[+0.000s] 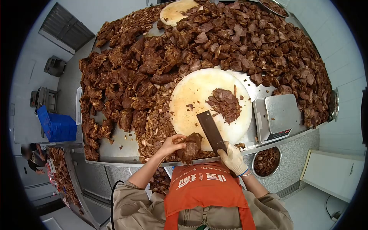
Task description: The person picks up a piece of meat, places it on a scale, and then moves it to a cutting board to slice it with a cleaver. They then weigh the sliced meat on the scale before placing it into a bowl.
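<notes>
My bare left hand (173,145) grips a dark brown chunk of meat (190,147) at the lower left edge of the round white cutting board (184,124). A white glove covers my right hand (233,159), which is closed on the handle end of a dark cleaver (211,131). The cleaver's broad blade points up and left over the board, apart from the meat chunk. Sliced meat (225,105) lies in a small heap on the board's right part, with a few scraps around it.
Meat pieces (153,57) pile up behind and left of the board. A scale (279,115) stands at its right, above a metal bowl of meat (267,161) below the table edge. Another round board (174,13) lies far back. A person (35,156) is at far left.
</notes>
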A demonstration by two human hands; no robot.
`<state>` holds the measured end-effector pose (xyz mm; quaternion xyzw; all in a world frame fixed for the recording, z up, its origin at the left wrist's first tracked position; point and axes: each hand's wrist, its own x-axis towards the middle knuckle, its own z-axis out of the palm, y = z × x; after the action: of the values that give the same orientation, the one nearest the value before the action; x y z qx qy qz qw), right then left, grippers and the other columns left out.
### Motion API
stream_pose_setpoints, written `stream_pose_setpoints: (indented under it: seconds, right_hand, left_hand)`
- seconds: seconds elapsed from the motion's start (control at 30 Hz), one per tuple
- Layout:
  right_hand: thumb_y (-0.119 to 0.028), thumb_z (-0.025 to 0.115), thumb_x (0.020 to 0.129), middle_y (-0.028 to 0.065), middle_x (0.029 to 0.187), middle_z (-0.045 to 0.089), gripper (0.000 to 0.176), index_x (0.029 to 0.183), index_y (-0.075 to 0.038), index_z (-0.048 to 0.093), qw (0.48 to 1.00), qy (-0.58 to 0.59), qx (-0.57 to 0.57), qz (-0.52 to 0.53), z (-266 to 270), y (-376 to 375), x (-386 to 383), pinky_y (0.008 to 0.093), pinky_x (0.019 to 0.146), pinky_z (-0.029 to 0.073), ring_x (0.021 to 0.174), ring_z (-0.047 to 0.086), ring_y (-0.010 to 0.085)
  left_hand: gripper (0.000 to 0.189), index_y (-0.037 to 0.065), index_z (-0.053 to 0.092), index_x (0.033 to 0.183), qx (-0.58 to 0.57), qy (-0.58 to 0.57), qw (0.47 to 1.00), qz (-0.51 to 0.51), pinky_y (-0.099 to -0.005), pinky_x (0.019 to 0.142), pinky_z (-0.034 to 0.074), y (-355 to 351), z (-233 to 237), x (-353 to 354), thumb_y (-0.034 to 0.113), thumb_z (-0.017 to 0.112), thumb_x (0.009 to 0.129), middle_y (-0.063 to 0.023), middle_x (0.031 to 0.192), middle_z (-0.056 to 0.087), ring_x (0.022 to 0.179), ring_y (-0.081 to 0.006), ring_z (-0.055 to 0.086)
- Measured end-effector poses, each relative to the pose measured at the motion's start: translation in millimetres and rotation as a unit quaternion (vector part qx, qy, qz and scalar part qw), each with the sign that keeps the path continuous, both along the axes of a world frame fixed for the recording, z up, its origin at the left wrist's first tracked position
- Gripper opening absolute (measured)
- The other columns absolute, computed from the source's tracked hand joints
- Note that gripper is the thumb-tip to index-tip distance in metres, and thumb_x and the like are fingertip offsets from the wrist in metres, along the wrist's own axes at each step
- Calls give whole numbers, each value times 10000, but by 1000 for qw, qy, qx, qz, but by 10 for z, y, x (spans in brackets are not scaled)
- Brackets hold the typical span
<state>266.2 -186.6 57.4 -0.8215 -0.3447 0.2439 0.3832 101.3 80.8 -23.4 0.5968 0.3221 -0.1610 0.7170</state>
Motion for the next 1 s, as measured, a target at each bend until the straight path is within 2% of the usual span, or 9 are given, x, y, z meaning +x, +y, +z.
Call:
stream_pose_setpoints:
  seconds: [0.2, 0.3, 0.43, 0.5, 0.6, 0.67, 0.73, 0.87, 1.0]
  right_hand:
    - [-141, 633, 873, 191, 786, 601, 164, 998, -39, 609, 995, -95, -8, 27, -184, 161, -59, 422, 645, 524, 709, 632, 370]
    - [-167, 613, 889, 213, 816, 623, 199, 1026, -23, 615, 997, -49, -48, 26, -268, 109, -5, 438, 665, 520, 750, 638, 390]
    - [-138, 611, 892, 215, 845, 621, 272, 1144, -36, 612, 993, -65, -77, 61, -222, 85, 4, 434, 673, 525, 787, 644, 389]
    - [-125, 605, 887, 164, 913, 602, 315, 1199, -91, 610, 987, -111, -53, 104, -59, 122, -8, 412, 626, 523, 733, 638, 344]
    - [-101, 606, 849, 92, 979, 591, 432, 1275, -174, 595, 962, -172, -59, 205, 245, 307, -71, 362, 592, 532, 698, 638, 266]
    - [-128, 549, 860, 78, 1014, 616, 453, 1295, -244, 598, 922, -236, -139, 272, 370, 467, -151, 337, 589, 537, 718, 644, 223]
    - [-138, 530, 870, 84, 1018, 622, 444, 1293, -254, 599, 919, -273, -67, 277, 337, 626, -181, 338, 587, 538, 714, 645, 225]
    - [-136, 498, 884, 99, 1011, 631, 456, 1323, -241, 568, 885, -314, -8, 343, 484, 884, -102, 348, 596, 548, 714, 654, 228]
    - [-130, 481, 894, 119, 1040, 620, 472, 1357, -211, 515, 859, -310, 16, 407, 509, 1126, -167, 362, 610, 555, 733, 664, 238]
  left_hand:
    - [873, 59, 489, 1384, 246, 58, 962, -106, -396, 1054, 423, -238, 215, -148, 436, 845, 682, -160, 1272, 586, 1248, -269, 516]
    - [1109, 18, 402, 1438, 181, 100, 970, -128, -417, 1057, 430, -140, 112, -49, 566, 863, 591, -235, 1363, 514, 1254, -320, 518]
    - [652, -2, 521, 1322, -52, 39, 998, 2, -343, 939, 505, -218, -59, -117, 130, 774, 736, -108, 1119, 677, 1050, -172, 633]
    - [641, 17, 546, 1300, -49, 6, 997, 66, -349, 954, 496, -332, -185, -269, 152, 772, 716, -97, 1102, 676, 1047, -167, 629]
    - [686, 20, 556, 1270, 202, -69, 963, 162, -379, 974, 478, -590, -195, -456, 256, 810, 678, -109, 1219, 590, 1111, -256, 592]
    - [744, 5, 512, 1303, 199, -43, 965, 168, -387, 1012, 443, -664, 7, -415, 292, 821, 690, -139, 1296, 523, 1153, -284, 553]
    - [826, -10, 462, 1327, 332, -67, 911, 234, -404, 1047, 401, -763, -126, -453, 331, 836, 674, -166, 1310, 498, 1202, -288, 509]
    - [773, -8, 461, 1317, 592, -114, 787, 127, -438, 1046, 383, -599, 76, -503, 291, 819, 700, -172, 1311, 487, 1244, -322, 462]
    - [718, 0, 482, 1299, 608, -107, 776, 131, -440, 1045, 383, -616, -5, -587, 258, 810, 714, -168, 1329, 473, 1250, -324, 452]
